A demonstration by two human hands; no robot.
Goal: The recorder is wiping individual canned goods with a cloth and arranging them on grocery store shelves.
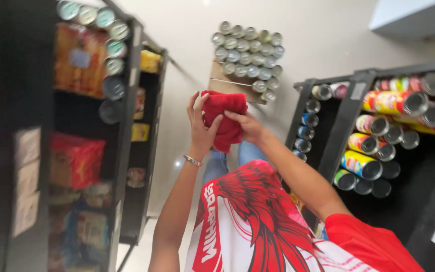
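Note:
A red cloth (pixel 225 115) is bunched between both of my hands, held out in front of my chest above the floor. My left hand (pixel 200 123) grips its left side with the fingers spread over the top; a thin bracelet sits on that wrist. My right hand (pixel 247 126) clasps the cloth's right side from below. Under my arms I see my red and white printed shirt (pixel 258 221) and blue jeans.
Black shelving (pixel 127 131) with tins, boxes and bags stands at the left. A black rack (pixel 346 121) of tall snack tubes and cans stands at the right. Ahead on the pale floor a cardboard tray (pixel 230 83) carries several tins.

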